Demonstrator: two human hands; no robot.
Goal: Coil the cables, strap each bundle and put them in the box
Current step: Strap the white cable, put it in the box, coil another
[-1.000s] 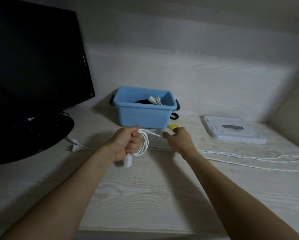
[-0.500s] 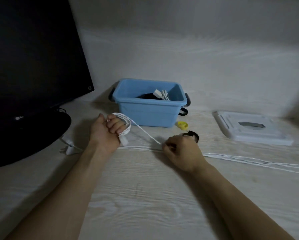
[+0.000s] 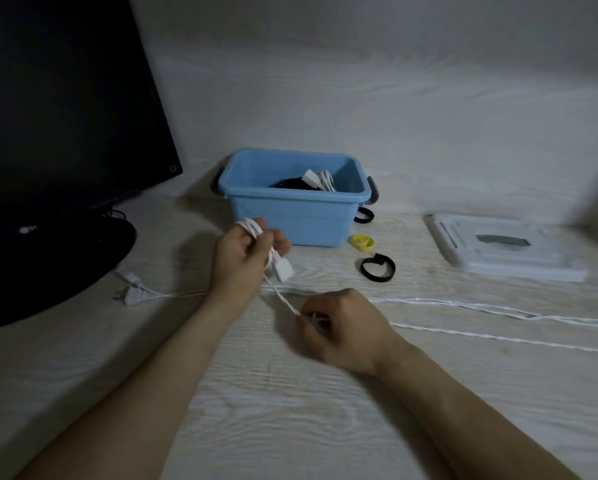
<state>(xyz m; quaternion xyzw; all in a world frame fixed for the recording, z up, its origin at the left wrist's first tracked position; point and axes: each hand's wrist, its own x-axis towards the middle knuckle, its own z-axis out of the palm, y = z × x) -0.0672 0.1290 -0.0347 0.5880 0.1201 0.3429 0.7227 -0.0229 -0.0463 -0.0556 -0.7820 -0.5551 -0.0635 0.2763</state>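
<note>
Left hand (image 3: 245, 258) grips a few loops of white cable (image 3: 463, 303) w/ its plug end dangling; right hand (image 3: 339, 323) pinches the strand just beside it. Rest trails right across the desk. Thin, limp, light — prob. slippery, so hold near the loops.

The scene is dim and bluish-grey, with soft light seemingly from above. The large black flat monitor (image 3: 58, 109) in the upper left is nearly featureless shadow. Faint shadows lie under both forearms. Wide-angle distortion bends the frame edges; fine detail looks soft and grainy.
</note>
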